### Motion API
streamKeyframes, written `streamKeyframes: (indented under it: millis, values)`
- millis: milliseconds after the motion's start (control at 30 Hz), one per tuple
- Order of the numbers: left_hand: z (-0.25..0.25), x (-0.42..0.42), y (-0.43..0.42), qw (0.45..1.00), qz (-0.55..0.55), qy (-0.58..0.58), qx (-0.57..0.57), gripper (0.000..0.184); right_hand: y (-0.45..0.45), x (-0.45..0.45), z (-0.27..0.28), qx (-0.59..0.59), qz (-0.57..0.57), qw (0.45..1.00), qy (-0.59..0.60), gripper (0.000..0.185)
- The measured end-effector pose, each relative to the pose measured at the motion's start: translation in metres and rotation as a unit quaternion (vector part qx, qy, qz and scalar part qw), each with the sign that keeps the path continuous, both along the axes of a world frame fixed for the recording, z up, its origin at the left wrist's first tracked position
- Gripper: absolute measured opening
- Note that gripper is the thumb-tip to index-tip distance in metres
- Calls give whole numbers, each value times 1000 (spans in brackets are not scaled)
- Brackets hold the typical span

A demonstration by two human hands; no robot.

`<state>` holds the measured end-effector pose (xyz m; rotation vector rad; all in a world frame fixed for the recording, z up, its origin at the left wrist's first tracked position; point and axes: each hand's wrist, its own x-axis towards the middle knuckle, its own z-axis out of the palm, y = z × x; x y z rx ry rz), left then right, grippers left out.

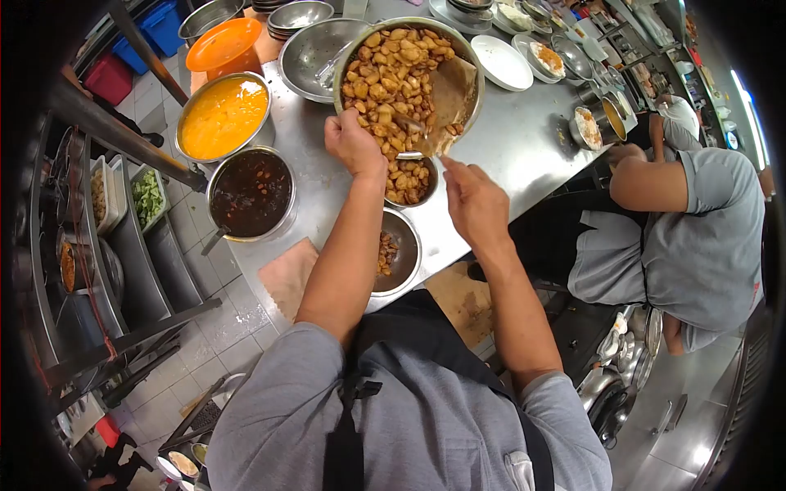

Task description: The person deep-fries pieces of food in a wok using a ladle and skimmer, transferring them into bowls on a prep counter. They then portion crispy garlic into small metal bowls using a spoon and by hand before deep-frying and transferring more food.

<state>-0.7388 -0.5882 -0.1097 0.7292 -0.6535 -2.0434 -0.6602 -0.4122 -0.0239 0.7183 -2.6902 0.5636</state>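
At twelve o'clock, the left hand [356, 146] grips the large bowl [455, 88] of browned chunks [391, 69]; the right hand [476, 204] clasps a utensil [426, 145].

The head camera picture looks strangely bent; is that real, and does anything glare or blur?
In the head view, metal shelves bow toward a black rim, probably wide-lens distortion; in the head view, glare whitens patches of the steel table and glints on the yellow-orange liquid; in the head view, the utensil at the right hand looks smeared, perhaps by motion.
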Motion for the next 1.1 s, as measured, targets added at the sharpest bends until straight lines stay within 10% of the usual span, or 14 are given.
streamKeyframes:
  millis: [1100]
  values:
    - [5,-7,-6,999,27,-12,-42,21,21,22,3,-16,-9,999,-43,21]
